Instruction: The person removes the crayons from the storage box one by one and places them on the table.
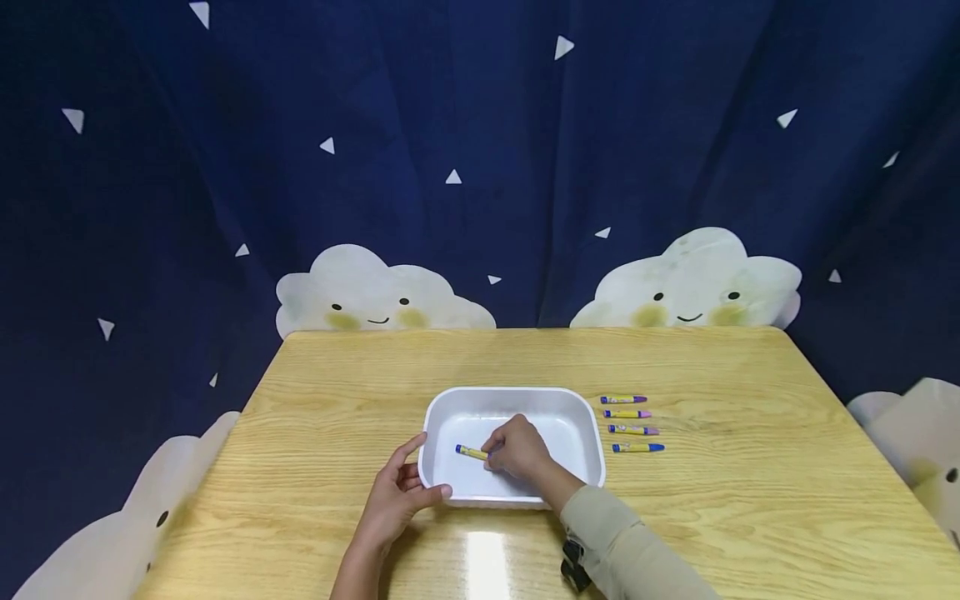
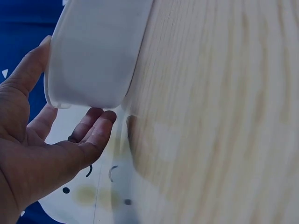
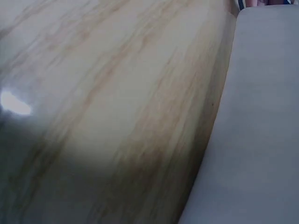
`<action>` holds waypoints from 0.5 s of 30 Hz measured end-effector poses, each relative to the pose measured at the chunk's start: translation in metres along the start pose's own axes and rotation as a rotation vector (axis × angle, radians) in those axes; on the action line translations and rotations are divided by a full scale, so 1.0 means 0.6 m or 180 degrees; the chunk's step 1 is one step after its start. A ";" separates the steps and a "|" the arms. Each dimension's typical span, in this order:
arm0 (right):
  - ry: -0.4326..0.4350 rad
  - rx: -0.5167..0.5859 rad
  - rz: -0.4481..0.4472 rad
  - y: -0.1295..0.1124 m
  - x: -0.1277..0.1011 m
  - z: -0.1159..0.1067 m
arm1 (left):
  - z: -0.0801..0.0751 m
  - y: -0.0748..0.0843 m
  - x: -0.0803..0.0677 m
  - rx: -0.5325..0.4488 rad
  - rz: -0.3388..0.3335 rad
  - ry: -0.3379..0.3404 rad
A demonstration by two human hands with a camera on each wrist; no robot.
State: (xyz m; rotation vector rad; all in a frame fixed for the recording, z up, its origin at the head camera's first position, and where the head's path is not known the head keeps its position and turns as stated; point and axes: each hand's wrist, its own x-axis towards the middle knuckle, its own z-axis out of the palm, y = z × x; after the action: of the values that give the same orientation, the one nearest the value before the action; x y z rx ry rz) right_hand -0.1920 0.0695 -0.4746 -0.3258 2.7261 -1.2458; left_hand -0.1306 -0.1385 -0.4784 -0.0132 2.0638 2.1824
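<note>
A white rectangular tray (image 1: 517,500) stands on the wooden table. My left hand (image 1: 396,492) holds its near left corner, thumb on the front rim and index finger along the left rim. In the left wrist view, the left hand (image 2: 42,144) has its fingers against the outside of the tray wall (image 2: 93,56). Inside the tray, my right hand (image 1: 517,450) pinches one end of a yellow-wrapped crayon (image 1: 470,452) with a blue end. That crayon's other end is hidden by the fingers. The right wrist view shows the tray's outer wall (image 3: 261,116) but not the right hand.
Right of the tray lie several crayons in a column: a purple one (image 1: 623,400), a pink one (image 1: 627,414), another pinkish one (image 1: 633,430) and a blue one (image 1: 638,448). A dark blue curtain (image 1: 510,125) with white triangles hangs behind the table (image 1: 322,417).
</note>
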 end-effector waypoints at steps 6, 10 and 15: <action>0.0017 0.0111 -0.0186 0.008 0.006 0.001 | 0.001 0.000 0.001 0.0000 -0.0043 0.0021; 0.0030 0.0299 -0.0381 0.008 0.008 -0.003 | 0.001 0.001 0.000 0.0004 -0.0060 0.0024; -0.0023 0.0379 -0.0454 0.007 0.010 -0.007 | 0.003 0.001 0.000 0.0009 -0.0061 0.0042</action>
State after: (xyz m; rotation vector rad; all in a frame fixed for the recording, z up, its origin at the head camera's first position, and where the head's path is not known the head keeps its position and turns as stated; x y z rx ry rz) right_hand -0.1994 0.0737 -0.4749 -0.5178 2.6482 -1.4321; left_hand -0.1307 -0.1369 -0.4778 -0.0470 2.0648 2.1740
